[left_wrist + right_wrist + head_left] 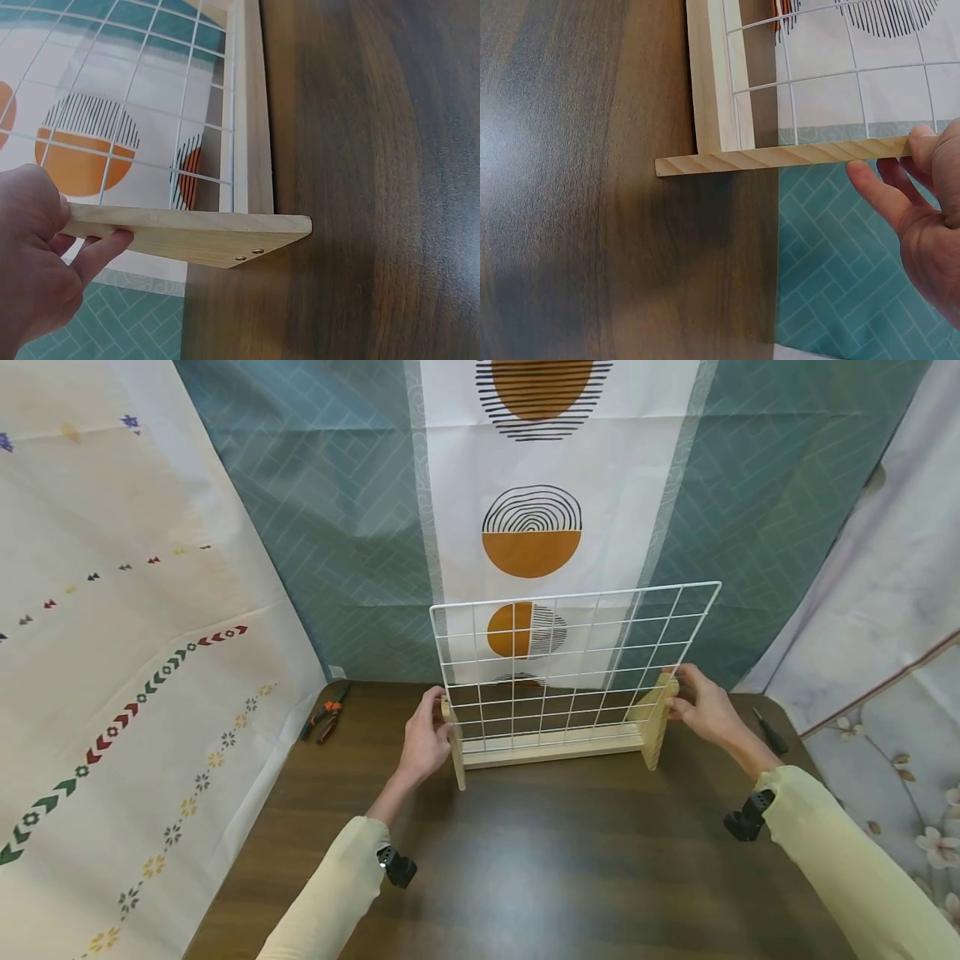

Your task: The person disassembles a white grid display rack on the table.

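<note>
L hand: fingers pinch wd. end panel. R hand: fingers pinch opp. panel. Wht. wire grid: betw. both hands' fingers.

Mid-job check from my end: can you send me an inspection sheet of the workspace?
Surface: dark wood-grain table, glossy, light reflected at the front.
Job's things: white wire grid stands between a left panel and a right panel, above a wooden rail that joins them; two metal fasteners show on the left panel.
Clutter: orange-and-black tool at back left, exact type unclear; likely a screwdriver at far right.
Grippers: left hand grips the left panel; right hand pinches the right panel.
Cables: nothing seen.
Surroundings: teal-and-white cloth behind, patterned cloth at left, floral cloth at right.
</note>
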Demonstrator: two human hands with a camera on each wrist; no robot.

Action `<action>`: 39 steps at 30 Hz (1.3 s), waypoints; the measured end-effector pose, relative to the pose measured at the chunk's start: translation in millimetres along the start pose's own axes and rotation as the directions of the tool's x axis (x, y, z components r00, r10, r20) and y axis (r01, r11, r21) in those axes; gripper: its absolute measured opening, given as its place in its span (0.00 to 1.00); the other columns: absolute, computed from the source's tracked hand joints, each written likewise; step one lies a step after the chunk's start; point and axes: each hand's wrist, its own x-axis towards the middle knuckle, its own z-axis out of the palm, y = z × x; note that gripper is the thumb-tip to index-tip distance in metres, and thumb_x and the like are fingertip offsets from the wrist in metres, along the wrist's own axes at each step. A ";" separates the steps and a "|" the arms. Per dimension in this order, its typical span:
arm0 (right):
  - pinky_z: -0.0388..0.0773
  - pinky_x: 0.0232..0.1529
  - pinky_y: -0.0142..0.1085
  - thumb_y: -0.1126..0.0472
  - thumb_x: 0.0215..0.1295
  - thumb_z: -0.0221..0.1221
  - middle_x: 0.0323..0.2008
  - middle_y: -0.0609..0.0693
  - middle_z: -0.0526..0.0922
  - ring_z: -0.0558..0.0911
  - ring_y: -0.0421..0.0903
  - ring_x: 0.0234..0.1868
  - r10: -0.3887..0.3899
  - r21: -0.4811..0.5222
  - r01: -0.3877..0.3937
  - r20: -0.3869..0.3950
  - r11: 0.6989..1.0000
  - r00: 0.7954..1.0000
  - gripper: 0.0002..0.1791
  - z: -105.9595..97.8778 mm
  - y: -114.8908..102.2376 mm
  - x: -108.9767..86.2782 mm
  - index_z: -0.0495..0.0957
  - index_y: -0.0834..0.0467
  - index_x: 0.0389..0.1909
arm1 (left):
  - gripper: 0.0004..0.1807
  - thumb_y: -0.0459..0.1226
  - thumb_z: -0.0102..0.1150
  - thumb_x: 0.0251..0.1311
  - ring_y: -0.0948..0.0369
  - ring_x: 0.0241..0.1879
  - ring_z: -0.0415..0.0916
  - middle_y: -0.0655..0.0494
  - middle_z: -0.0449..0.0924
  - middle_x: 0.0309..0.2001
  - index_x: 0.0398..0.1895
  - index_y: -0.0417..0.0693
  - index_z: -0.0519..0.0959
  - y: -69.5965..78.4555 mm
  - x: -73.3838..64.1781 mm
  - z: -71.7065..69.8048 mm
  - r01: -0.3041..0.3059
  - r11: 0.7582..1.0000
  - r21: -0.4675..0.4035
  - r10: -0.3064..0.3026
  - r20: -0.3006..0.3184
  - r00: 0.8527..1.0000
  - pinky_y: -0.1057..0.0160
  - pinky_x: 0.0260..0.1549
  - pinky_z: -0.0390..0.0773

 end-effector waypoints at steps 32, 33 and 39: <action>0.81 0.40 0.54 0.80 0.68 0.53 0.56 0.74 0.69 0.76 0.75 0.53 0.039 0.005 -0.039 0.064 0.999 0.997 0.27 10.2 -9.6 5.2 0.60 0.69 0.66 | 0.32 0.14 0.56 0.55 0.45 0.48 0.80 0.39 0.75 0.50 0.62 0.42 0.66 -4.6 -12.7 -18.0 0.035 0.999 -0.025 -0.036 -0.007 0.999 0.50 0.47 0.79; 0.81 0.41 0.55 0.80 0.68 0.53 0.57 0.74 0.69 0.76 0.75 0.53 0.039 0.006 -0.039 0.066 0.999 0.997 0.27 10.7 -10.2 5.4 0.60 0.68 0.66 | 0.32 0.14 0.56 0.55 0.45 0.48 0.80 0.39 0.75 0.50 0.62 0.42 0.66 -4.5 -13.3 -18.7 0.038 0.999 -0.028 -0.038 -0.005 0.999 0.50 0.47 0.79; 0.81 0.41 0.55 0.80 0.68 0.53 0.58 0.74 0.69 0.75 0.75 0.55 0.042 0.014 -0.043 0.077 0.999 0.996 0.27 13.6 -13.7 6.9 0.61 0.67 0.67 | 0.32 0.13 0.56 0.55 0.44 0.47 0.80 0.38 0.75 0.50 0.62 0.41 0.66 -5.1 -17.6 -23.3 0.030 0.999 -0.036 -0.031 -0.013 0.999 0.50 0.47 0.79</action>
